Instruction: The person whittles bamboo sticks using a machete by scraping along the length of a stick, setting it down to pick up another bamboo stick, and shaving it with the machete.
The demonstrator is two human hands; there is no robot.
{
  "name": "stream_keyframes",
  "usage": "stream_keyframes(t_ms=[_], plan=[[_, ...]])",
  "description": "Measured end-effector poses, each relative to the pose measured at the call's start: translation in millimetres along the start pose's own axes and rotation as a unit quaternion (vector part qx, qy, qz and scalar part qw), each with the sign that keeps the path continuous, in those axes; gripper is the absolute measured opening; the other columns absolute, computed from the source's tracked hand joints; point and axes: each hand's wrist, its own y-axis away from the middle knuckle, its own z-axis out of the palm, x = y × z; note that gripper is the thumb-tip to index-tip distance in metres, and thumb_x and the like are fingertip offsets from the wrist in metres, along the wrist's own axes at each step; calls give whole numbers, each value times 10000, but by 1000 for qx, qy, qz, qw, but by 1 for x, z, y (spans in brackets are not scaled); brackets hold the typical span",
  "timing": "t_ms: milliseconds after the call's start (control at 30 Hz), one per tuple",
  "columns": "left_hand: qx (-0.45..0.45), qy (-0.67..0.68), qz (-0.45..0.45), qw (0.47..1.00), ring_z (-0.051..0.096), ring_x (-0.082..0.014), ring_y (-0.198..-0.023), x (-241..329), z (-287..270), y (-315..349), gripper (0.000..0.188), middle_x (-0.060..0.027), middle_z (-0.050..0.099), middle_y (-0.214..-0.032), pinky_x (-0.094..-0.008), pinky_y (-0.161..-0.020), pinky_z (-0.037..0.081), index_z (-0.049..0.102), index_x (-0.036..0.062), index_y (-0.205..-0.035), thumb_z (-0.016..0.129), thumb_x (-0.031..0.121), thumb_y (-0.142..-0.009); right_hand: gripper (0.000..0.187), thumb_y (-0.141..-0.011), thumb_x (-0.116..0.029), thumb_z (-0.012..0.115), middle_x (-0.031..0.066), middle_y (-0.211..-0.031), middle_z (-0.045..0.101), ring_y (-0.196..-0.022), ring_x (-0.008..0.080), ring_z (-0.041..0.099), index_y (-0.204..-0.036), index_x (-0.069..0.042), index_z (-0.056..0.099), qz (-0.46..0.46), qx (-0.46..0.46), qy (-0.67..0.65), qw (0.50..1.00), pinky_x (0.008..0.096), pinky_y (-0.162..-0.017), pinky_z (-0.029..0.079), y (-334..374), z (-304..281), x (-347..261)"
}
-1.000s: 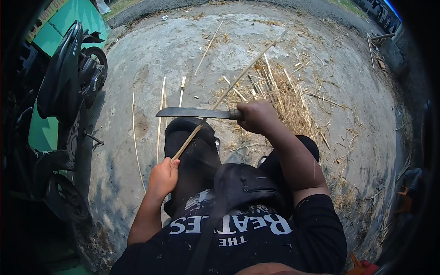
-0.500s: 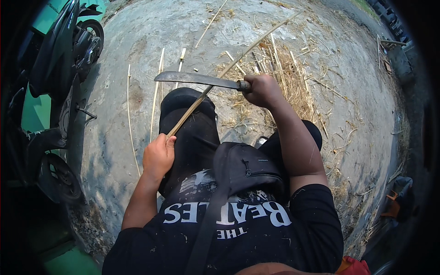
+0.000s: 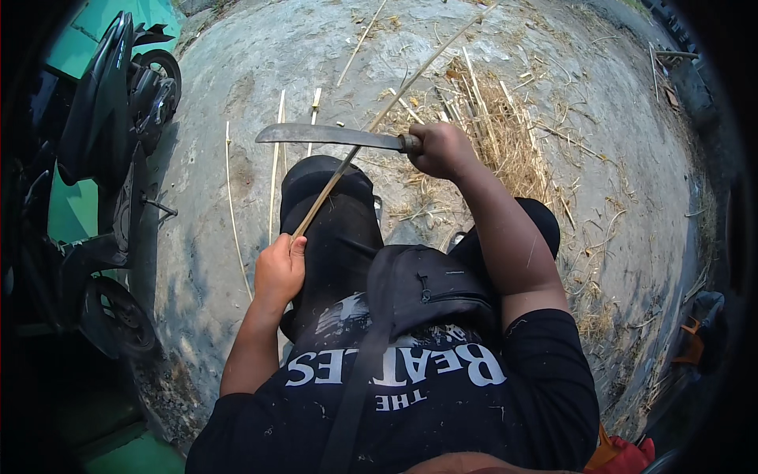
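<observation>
A long, thin strip of bamboo or wood point(image 3: 436, 59) slants up from my lap toward the far right. My left hand point(image 3: 279, 272) is closed around its near end, thumb on top, beside my left thigh. My right hand point(image 3: 444, 149) grips the short handle of a machete point(image 3: 328, 136), whose blade points left. The blade crosses the strip above my left knee point(image 3: 320, 175); whether it cuts into the strip I cannot tell.
Wood shavings point(image 3: 505, 130) and split strips lie heaped beyond my right hand. Several thin strips point(image 3: 235, 205) rest on the concrete ground point(image 3: 205, 158) ahead and to the left. A dark motorbike point(image 3: 99, 110) stands at far left. A black bag point(image 3: 430, 288) sits on my lap.
My right hand and the machete have moved slightly left and closer to my left hand along the strip. The view has shifted a little. Both grips are the same.
</observation>
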Motion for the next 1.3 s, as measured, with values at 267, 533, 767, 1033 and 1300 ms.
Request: stream_keyframes(t_ms=[267, 533, 767, 1033, 1300], plan=[[-49, -5, -44, 998, 579, -516, -694, 4, -10, -4, 489, -261, 586, -692, -550, -610, 431, 507, 1, -780, 543, 401, -1058, 209, -834, -271, 691, 192, -888, 727, -870, 398, 702, -960, -106, 717, 103, -10, -88, 991, 480, -783, 556, -1, -9, 28], [-43, 14, -23, 999, 592, -521, -726, 7, -9, -8, 497, -271, 610, -722, -561, -637, 446, 531, -4, -782, 528, 408, -1059, 223, -844, -275, 691, 189, -819, 719, -799, 374, 706, -928, -69, 702, 136, 30, -111, 984, 486, -746, 552, -7, -11, 56], [-37, 13, -47, 998, 595, -522, -733, 8, -13, -1, 482, -277, 613, -733, -560, -637, 446, 542, -6, -785, 532, 393, -1055, 213, -837, -262, 695, 189, -833, 723, -796, 376, 704, -913, -63, 708, 201, 86, -151, 964, 468, -743, 541, -5, -22, 36], [-72, 4, -13, 997, 612, -508, -695, 0, -46, 26, 422, -267, 616, -703, -554, -604, 450, 560, 12, -761, 593, 335, -1031, 208, -818, -276, 696, 198, -837, 716, -836, 405, 698, -924, -98, 708, 103, -21, -117, 988, 486, -766, 556, 6, -25, 37], [-45, -26, -20, 998, 612, -516, -701, -3, -36, 23, 389, -268, 612, -691, -555, -603, 461, 541, 11, -744, 629, 280, -1011, 224, -795, -287, 688, 177, -866, 720, -876, 385, 706, -946, -122, 710, 46, -42, -25, 998, 487, -773, 566, 1, -6, 32]])
